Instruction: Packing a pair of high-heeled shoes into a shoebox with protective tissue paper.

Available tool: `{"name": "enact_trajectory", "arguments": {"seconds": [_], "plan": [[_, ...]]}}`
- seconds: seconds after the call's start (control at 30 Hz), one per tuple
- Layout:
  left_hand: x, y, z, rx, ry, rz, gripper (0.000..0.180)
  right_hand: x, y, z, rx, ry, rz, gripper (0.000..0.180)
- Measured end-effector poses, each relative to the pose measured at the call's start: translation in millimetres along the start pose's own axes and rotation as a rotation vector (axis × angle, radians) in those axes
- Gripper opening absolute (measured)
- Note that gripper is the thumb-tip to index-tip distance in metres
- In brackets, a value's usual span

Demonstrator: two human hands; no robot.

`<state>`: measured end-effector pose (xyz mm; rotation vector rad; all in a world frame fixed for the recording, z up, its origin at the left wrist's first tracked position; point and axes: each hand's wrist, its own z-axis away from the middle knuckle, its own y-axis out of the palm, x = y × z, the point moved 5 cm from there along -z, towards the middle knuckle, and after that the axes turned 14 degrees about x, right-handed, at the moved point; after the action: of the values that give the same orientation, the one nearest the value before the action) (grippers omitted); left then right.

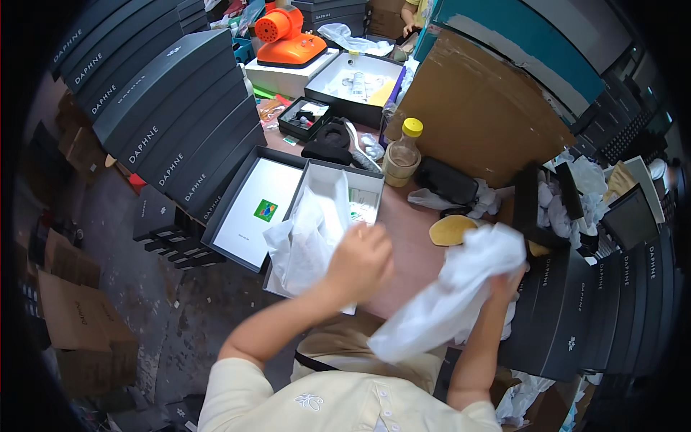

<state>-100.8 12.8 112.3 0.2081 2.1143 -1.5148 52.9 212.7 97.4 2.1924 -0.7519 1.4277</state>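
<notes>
My right hand (pixel 507 283) grips a crumpled, translucent white wrapping sheet (pixel 450 295), which hangs toward my lap and is slightly blurred. Whether it wraps anything is hidden. My left hand (pixel 360 263) is curled closed above the near right side of an open shoe box (pixel 374 205); what its fingers hold, if anything, cannot be seen. White tissue paper (pixel 306 248) rises out of that box and covers most of its inside. Beside it on the left lies the dark box lid (pixel 248 216), its white inner face up with a small green sticker.
Dark shoe boxes (pixel 165 137) are stacked at left, with others (pixel 597 309) at right. A yellow-capped bottle (pixel 403 155), a black case (pixel 446 180) and a yellow oval pad (pixel 452 230) sit on the table. Behind are an orange blower (pixel 288 39) and a large cardboard panel (pixel 482 108).
</notes>
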Motion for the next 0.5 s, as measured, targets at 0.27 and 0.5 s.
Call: {"name": "enact_trajectory", "arguments": {"seconds": [0.27,0.5], "plan": [[136.5,33.8,-5.4,0.644,-0.169,-0.648,0.076,-86.6,231.9,-171.0,0.989,0.346,-0.441,0.035],[141.0,23.1,6.6,0.801,-0.524,-0.707,0.097,-148.7,275.5,-113.8,0.984,-0.03,1.128,0.051]]}}
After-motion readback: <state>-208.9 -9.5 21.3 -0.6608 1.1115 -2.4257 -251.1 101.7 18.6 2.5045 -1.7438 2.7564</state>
